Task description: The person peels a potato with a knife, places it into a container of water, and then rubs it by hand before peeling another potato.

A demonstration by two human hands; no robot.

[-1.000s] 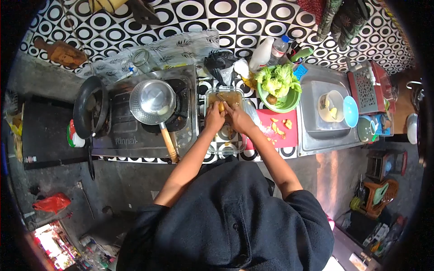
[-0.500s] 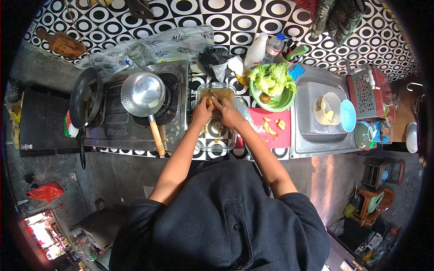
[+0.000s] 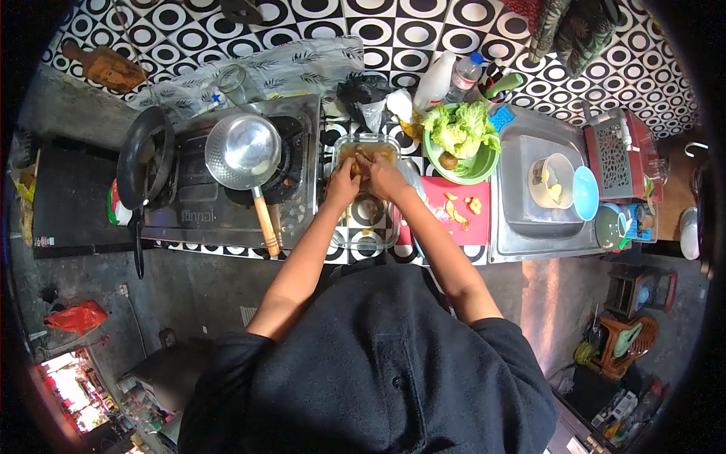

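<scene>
Both hands have shifted slightly up and left since a second ago, remaining over the glass dish (image 3: 368,227). Left hand (image 3: 344,184) and right hand (image 3: 386,178): closed together on a small yellowish piece (image 3: 357,173) above the dish's far end. Left of dish: steel saucepan (image 3: 243,151). Right of dish: red cutting board (image 3: 457,216), green lettuce bowl (image 3: 461,144).

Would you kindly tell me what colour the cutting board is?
The cutting board is red, seen in the head view.
</scene>
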